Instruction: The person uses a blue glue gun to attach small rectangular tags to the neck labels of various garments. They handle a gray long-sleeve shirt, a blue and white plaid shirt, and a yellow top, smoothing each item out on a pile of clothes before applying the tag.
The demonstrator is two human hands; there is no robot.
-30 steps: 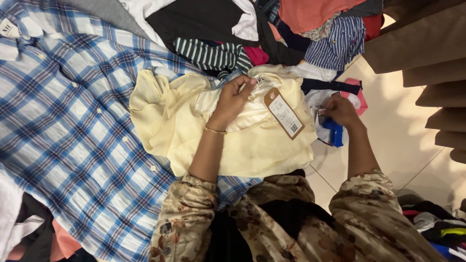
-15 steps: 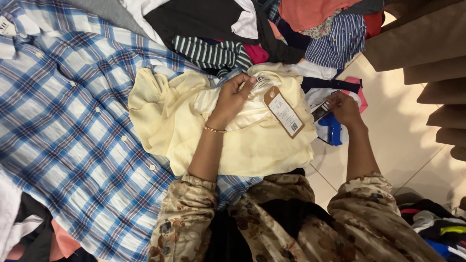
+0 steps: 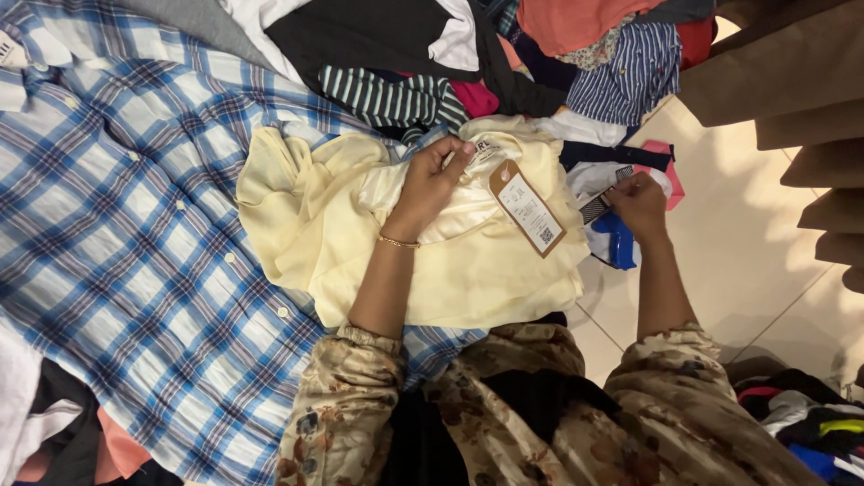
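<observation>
Since a second ago the right hand (image 3: 637, 205) has lifted off the blue item (image 3: 617, 239), its fingers now pinching a small striped piece (image 3: 596, 207). The left hand (image 3: 430, 184) grips the pale yellow garment (image 3: 468, 270) at its collar, beside the brown hang tag (image 3: 527, 208).

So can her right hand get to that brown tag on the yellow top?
Probably yes. The right hand is beside the yellow top, holding a small dark thing I can't make out, and nothing lies between it and the tag. The left hand is just beside the tag, not covering it.

Warm, even indoor light; soft shadows; sharp focus; no glare.
</observation>
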